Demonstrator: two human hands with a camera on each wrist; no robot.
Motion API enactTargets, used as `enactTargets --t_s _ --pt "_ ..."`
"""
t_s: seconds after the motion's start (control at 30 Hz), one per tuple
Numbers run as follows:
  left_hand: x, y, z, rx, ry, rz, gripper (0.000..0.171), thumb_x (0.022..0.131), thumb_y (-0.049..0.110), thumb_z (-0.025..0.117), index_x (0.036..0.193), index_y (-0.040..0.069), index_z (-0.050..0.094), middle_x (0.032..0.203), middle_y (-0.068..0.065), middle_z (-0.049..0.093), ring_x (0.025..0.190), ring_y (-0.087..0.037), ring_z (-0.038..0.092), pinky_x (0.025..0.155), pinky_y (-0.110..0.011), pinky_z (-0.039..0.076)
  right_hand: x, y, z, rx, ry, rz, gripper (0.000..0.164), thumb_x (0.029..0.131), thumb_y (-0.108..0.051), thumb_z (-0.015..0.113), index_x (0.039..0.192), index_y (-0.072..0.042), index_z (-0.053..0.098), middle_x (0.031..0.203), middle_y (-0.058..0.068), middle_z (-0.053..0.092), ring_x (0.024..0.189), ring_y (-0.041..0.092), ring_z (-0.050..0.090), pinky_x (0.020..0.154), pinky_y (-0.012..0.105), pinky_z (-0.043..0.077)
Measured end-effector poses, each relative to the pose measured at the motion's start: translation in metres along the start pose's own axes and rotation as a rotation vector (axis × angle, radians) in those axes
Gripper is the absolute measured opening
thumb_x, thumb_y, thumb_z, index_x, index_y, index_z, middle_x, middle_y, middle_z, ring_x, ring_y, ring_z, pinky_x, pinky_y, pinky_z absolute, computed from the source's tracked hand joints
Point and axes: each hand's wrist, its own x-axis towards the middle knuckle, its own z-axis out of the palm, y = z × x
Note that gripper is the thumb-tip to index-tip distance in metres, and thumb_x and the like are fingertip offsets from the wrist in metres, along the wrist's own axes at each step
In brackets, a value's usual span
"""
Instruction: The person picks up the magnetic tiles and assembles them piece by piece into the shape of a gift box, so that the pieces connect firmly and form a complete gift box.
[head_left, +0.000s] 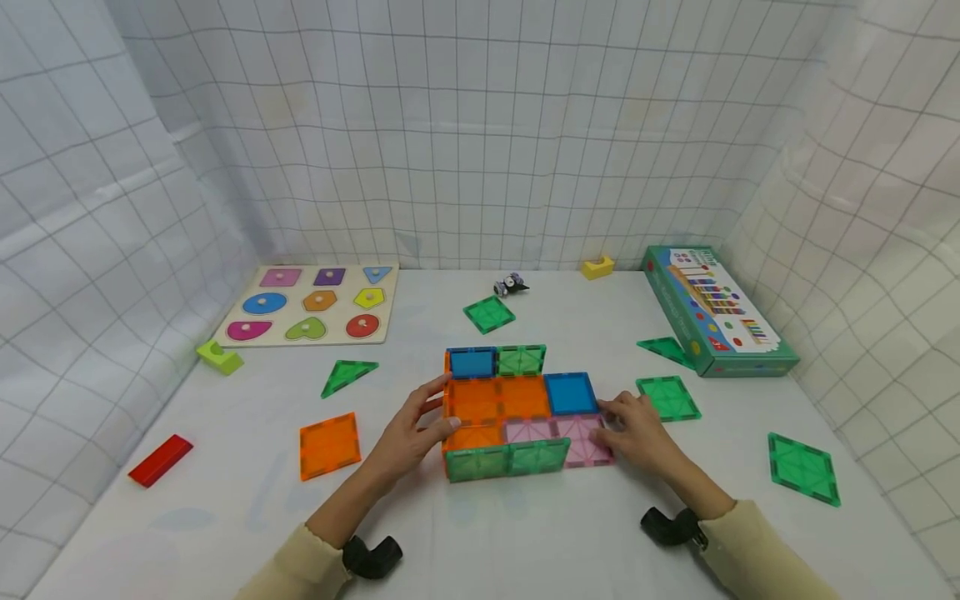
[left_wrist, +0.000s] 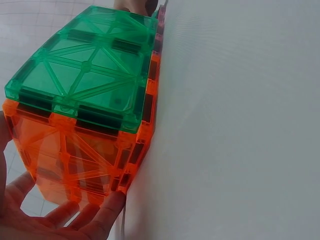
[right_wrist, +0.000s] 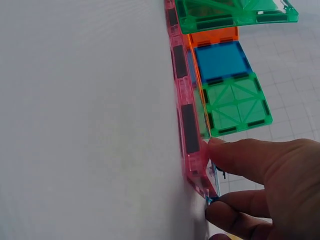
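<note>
A low structure of see-through magnetic tiles stands in the middle of the table. Orange floor tiles (head_left: 523, 397) join a blue floor tile (head_left: 571, 393) and pink floor tiles (head_left: 585, 442). Two upright green tiles (head_left: 507, 460) form the front wall; an upright blue tile (head_left: 472, 363) and an upright green tile (head_left: 521, 361) form the back. My left hand (head_left: 411, 432) rests with spread fingers against the orange side wall (left_wrist: 65, 155). With my right hand (head_left: 636, 429), I touch a pink tile with the thumb (right_wrist: 240, 157), fingertips at the right edge by the blue corner.
Loose green tiles (head_left: 489, 314) (head_left: 667, 398) (head_left: 804, 468), green triangles (head_left: 348, 376) (head_left: 666, 350) and an orange tile (head_left: 330, 446) lie around. A shape puzzle board (head_left: 337, 329), a boxed toy (head_left: 723, 308), red block (head_left: 161, 460), green block (head_left: 220, 357), yellow block (head_left: 597, 267) and small toy (head_left: 511, 284) surround them.
</note>
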Motion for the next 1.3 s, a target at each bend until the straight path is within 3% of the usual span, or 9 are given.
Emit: enactTargets --t_s 0.17,0.37,0.63,0.8,0.93,1.0,1.17,1.3 --pt "-0.001 0.0 0.001 -0.014 0.001 -0.011 0.065 0.094 0.03 0.063 0.151 0.027 0.03 0.156 -0.004 0.021 0.137 -0.033 0.027 0.103 -0.057 0.032 -0.001 -0.005 0.0 0.039 0.061 -0.042 0.044 0.085 -0.008 0.071 0.124 0.008 0.06 0.093 0.003 0.053 0.09 0.022 0.042 0.07 0.034 0.038" --pt "-0.001 0.001 0.001 -0.021 0.002 -0.003 0.065 0.095 0.029 0.062 0.151 0.027 0.03 0.155 -0.004 0.021 0.137 -0.033 0.027 0.102 -0.056 0.034 0.004 -0.022 0.0 0.129 0.16 -0.162 0.043 0.09 -0.005 0.065 0.13 0.005 0.056 0.096 0.003 0.055 0.094 0.022 0.047 0.075 0.034 0.042" --pt "-0.002 0.0 0.0 -0.048 -0.006 0.003 0.066 0.094 0.032 0.063 0.151 0.027 0.031 0.155 -0.001 0.023 0.137 -0.033 0.028 0.1 -0.055 0.037 0.013 -0.049 0.011 0.166 0.14 -0.195 0.047 0.092 -0.012 0.065 0.135 0.001 0.053 0.099 0.0 0.054 0.095 0.021 0.044 0.075 0.035 0.041" --pt "-0.002 0.0 0.0 -0.046 -0.007 0.004 0.065 0.094 0.031 0.063 0.151 0.027 0.03 0.155 -0.002 0.023 0.137 -0.033 0.028 0.101 -0.055 0.036 0.016 -0.054 0.015 0.158 0.134 -0.223 0.047 0.093 -0.014 0.065 0.136 0.002 0.052 0.1 0.001 0.054 0.095 0.022 0.045 0.076 0.038 0.042" --pt "-0.002 0.001 0.001 -0.049 -0.008 0.005 0.066 0.095 0.027 0.062 0.152 0.024 0.029 0.156 -0.003 0.021 0.137 -0.033 0.028 0.102 -0.055 0.035 0.016 -0.039 0.001 0.18 0.115 -0.201 0.045 0.093 -0.014 0.064 0.135 -0.001 0.053 0.108 0.009 0.056 0.102 0.025 0.047 0.084 0.047 0.044" --pt "-0.001 0.001 0.001 -0.048 -0.007 0.007 0.066 0.095 0.026 0.062 0.152 0.024 0.029 0.156 -0.003 0.021 0.137 -0.033 0.028 0.101 -0.055 0.036 0.017 -0.024 -0.012 0.176 0.084 -0.142 0.047 0.094 -0.018 0.064 0.136 -0.002 0.051 0.115 0.014 0.054 0.108 0.029 0.045 0.088 0.052 0.042" --pt "-0.001 0.0 0.0 -0.054 -0.007 0.01 0.066 0.095 0.027 0.063 0.151 0.026 0.03 0.156 -0.003 0.021 0.137 -0.033 0.028 0.1 -0.054 0.037 0.015 0.022 -0.049 0.048 -0.033 0.026 0.068 0.09 -0.035 0.068 0.143 -0.001 0.04 0.137 0.021 0.041 0.126 0.041 0.028 0.095 0.064 0.032" --pt "-0.002 0.001 0.001 -0.064 -0.008 0.011 0.066 0.095 0.025 0.063 0.151 0.025 0.029 0.156 -0.003 0.021 0.138 -0.034 0.028 0.1 -0.054 0.038 0.009 0.051 -0.071 -0.064 -0.078 0.07 0.081 0.085 -0.039 0.073 0.144 0.003 0.036 0.143 0.028 0.033 0.128 0.051 0.018 0.093 0.072 0.024"
